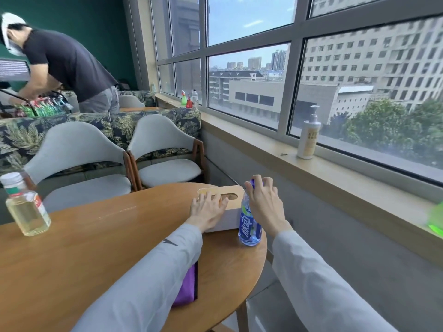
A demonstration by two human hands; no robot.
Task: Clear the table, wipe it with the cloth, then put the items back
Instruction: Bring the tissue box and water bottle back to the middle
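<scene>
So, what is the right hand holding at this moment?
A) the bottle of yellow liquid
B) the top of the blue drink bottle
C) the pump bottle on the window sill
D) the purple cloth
B: the right hand has its fingers curled round the cap end of the blue drink bottle, which stands on the table beside the tissue box; the purple cloth lies untouched under the left sleeve.
</scene>
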